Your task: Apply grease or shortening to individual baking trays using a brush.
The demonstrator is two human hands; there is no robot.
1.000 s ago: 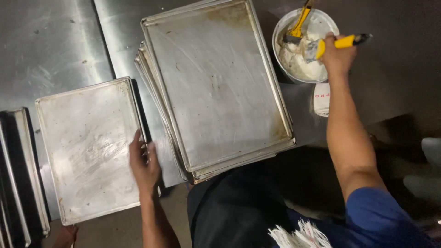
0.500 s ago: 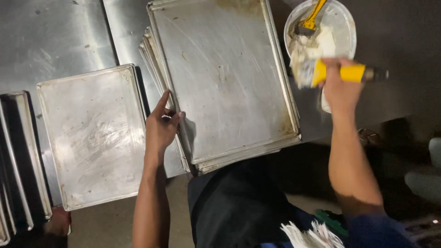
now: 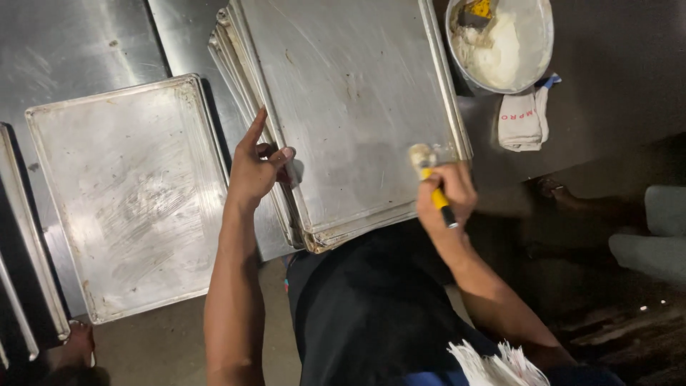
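A: Right hand (image 3: 446, 193) is clenched round a yellow-handled brush (image 3: 431, 182), and the bristle head sits on the near right corner of the top tray (image 3: 343, 100). From the knuckles the bristles point to about eleven o'clock, and nearly the whole bare sheet lies off toward twelve.

B: And the tray's long axis?

A: It runs roughly from six to twelve, tipped a little toward eleven, so the bare metal runs away from the body.

B: What about the left hand (image 3: 256, 168)?

A: It's at nine o'clock from the brush, on the stack's left edge. The fingers are loosely spread, the forefinger points up toward one o'clock, and the thumb side presses the rim. It grips nothing I can make out. The right hand is plainly the nearer one to the tray's face.

B: Give me the count.

A: One brush in hand. One bowl (image 3: 532, 61) of pale paste at one o'clock, with a second yellow tool (image 3: 477, 11) lying in it. One folded cloth (image 3: 523, 118) just below the bowl. The stack (image 3: 246, 107) shows several rims fanned out at the left, at least four, though I can't fix the exact number. One separate tray (image 3: 125, 193) lies flat at nine o'clock, apart from the stack. More tray edges (image 3: 21, 236) poke in at the far left, perhaps two.
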